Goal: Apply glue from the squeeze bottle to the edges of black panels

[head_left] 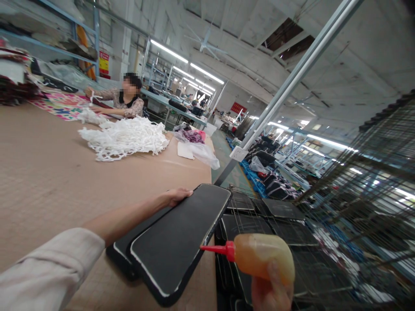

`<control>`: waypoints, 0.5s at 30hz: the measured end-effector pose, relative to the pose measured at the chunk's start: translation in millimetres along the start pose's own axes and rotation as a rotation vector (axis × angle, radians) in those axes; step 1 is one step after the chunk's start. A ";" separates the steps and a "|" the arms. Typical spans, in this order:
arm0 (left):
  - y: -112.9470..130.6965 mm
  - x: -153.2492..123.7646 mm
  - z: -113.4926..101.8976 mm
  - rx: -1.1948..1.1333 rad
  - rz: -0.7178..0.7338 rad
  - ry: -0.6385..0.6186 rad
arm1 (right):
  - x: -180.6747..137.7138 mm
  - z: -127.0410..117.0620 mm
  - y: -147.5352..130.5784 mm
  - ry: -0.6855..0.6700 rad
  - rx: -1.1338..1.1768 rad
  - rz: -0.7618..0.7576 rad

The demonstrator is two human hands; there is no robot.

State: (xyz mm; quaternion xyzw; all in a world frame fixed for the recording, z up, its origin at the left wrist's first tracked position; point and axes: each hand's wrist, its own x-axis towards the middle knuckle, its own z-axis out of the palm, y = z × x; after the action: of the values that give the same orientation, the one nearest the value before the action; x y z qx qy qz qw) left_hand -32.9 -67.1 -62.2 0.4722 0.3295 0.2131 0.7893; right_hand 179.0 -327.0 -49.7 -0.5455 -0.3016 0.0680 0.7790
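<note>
Over the bench (48,168), the left hand (177,197) pinches a black panel (181,239) by its far end while the right hand (271,287) grips a bottle (259,252), nozzle (215,249) at the panel's side, where gentle, even squeezing seems wisest.

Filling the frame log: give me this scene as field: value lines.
left grip: holds panel at its far end
right grip: around amber bottle
nozzle: red, tip at panel's right edge, contact unclear
beneath: second panel, on table
also on table: white netting
across table: co-worker
right side: other panels, wire rack
</note>
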 end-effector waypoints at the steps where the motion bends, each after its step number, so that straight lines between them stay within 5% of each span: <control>1: 0.0 1.5 -0.7 -0.001 0.004 0.000 | -1.2 0.6 -1.6 0.028 -0.002 0.017; 15: 3.2 17.6 -11.4 -0.033 -0.061 0.101 | -13.5 12.8 -9.4 0.102 0.200 0.258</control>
State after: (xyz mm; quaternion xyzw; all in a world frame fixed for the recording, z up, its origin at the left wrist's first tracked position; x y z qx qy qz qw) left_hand -29.0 -47.3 -68.8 0.4374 0.3795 0.2176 0.7856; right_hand 159.1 -326.2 -43.8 -0.5020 -0.1809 0.1692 0.8287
